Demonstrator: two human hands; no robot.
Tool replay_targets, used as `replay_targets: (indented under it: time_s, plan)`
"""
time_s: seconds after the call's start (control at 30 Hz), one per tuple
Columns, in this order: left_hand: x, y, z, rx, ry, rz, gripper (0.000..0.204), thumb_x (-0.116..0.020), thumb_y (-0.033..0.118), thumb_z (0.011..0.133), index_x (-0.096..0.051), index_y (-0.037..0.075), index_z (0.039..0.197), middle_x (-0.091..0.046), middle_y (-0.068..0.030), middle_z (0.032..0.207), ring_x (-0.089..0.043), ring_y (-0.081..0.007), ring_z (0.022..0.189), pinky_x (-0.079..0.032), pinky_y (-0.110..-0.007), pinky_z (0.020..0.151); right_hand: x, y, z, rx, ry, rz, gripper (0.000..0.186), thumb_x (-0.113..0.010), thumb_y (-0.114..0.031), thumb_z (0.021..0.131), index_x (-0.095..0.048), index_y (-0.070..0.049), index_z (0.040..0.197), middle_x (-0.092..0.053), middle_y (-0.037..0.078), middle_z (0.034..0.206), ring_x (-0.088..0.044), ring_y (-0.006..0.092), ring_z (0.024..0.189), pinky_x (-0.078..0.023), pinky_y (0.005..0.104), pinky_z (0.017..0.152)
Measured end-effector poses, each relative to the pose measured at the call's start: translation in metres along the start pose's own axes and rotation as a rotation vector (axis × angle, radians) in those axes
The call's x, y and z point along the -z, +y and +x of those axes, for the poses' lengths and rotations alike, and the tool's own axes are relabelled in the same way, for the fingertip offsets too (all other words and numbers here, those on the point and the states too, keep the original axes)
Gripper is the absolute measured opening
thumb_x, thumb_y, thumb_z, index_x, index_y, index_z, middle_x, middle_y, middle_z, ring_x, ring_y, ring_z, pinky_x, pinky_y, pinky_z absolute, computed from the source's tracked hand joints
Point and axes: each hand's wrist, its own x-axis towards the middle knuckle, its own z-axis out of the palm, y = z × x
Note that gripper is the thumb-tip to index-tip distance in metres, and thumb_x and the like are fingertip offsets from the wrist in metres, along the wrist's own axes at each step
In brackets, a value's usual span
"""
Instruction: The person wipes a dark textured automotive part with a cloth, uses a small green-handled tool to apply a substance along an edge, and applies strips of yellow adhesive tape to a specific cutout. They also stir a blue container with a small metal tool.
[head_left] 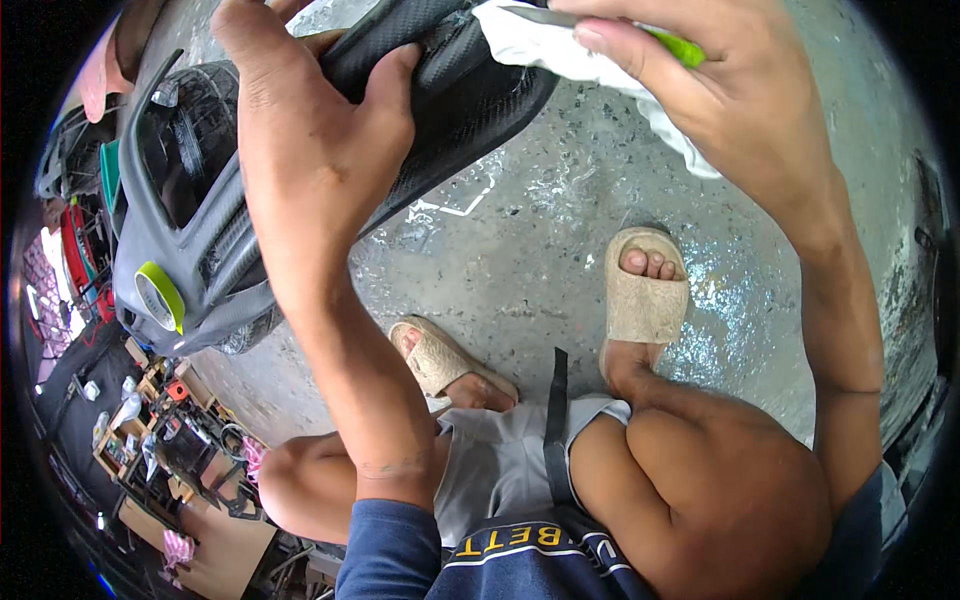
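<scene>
Black panel [475, 115] slanting lengthwise up-right from the clasping left hand [322, 135]
Right hand [725, 85] pinches cloth [545, 45] and green tool [682, 48] beyond it.

Hands [325, 150] on black panel [470, 120] and white cloth [545, 45]

The black panel [470, 125], woven-patterned with a curved rim, lies slanted under the left hand [325, 150], its thumb on the face, and reaches out toward the right hand [715, 85]; the white cloth [560, 48], crumpled, hangs below the right hand's fingers, one end touching the panel; the slim green-ended tool [680, 47] lies in the right hand's grasp.
</scene>
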Motion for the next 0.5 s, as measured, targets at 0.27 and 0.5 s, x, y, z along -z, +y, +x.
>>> replay_targets:
  time_s: [0.27, 0.5]
  plan:
    - [0.013, -0.012, -0.001, 0.032, -0.011, -0.298, 0.079, -0.058, -0.023, 0.075, -0.032, 0.001, 0.145, -0.04, -0.0195, 0.148, -0.049, -0.035, 0.137, -0.057, -0.037, 0.096, -0.028, -0.009, 0.015, 0.047, 0.146, -0.113, 0.03, -0.058, -0.013, 0.105, -0.054, -0.002, 0.132, -0.068, 0.006, 0.098, -0.06, 0.0078, 0.081, -0.049, 0.0242, 0.067]
    - [-0.003, -0.062, 0.002, -0.264, 0.042, -0.444, 0.08, -0.055, -0.023, 0.073, -0.033, 0.0, 0.147, -0.042, -0.0201, 0.148, -0.05, -0.0367, 0.136, -0.054, -0.039, 0.096, -0.054, -0.003, 0.004, 0.075, 0.347, -0.192, 0.033, -0.057, -0.013, 0.105, -0.052, -0.001, 0.135, -0.067, 0.008, 0.102, -0.061, 0.0094, 0.085, -0.05, 0.0248, 0.07]
